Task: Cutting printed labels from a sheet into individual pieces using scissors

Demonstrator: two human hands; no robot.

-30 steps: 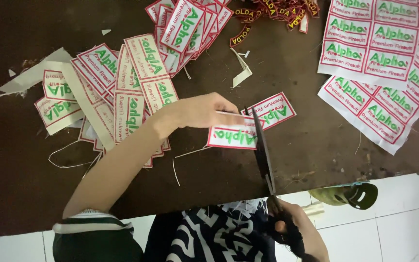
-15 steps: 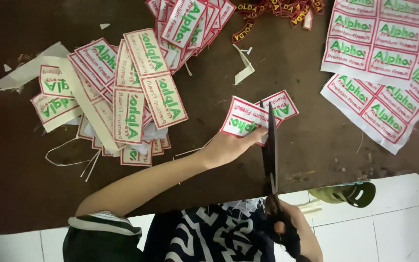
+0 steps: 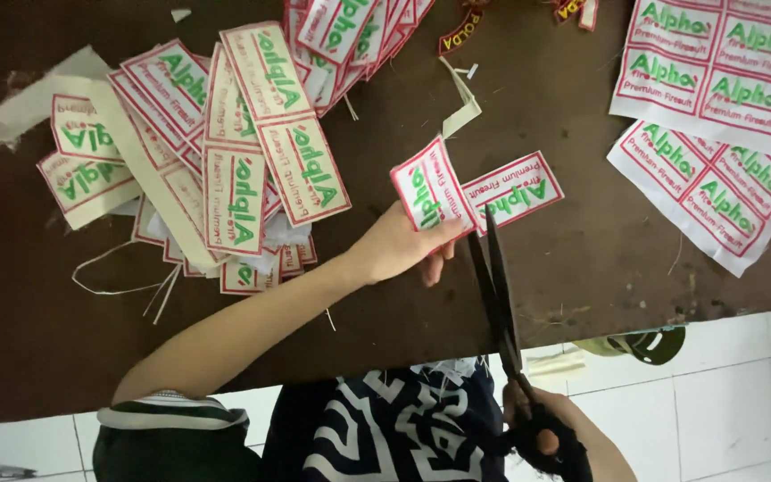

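Two hands are at work in my view, and I will take them in turn; my left hand reaches out over the dark brown surface and its fingers are pressed together on the near corner of a strip of two joined patches, white with red borders and green lettering, which lies near the middle of the surface, its left patch tilted up; my right hand sits low at the near edge, beyond the surface and over the white tiled floor, with its fingers curled through the black handles of a pair of scissors; I see the long blades only slightly apart, their tips at the near edge of the strip, just right of my left fingers; far left of the strip a loose pile of cut patches is heaped with pale trimmings and threads about it; at the far right lie uncut sheets of patches, well apart from the scissors; a green roll of tape rests on the floor just beyond the near edge.
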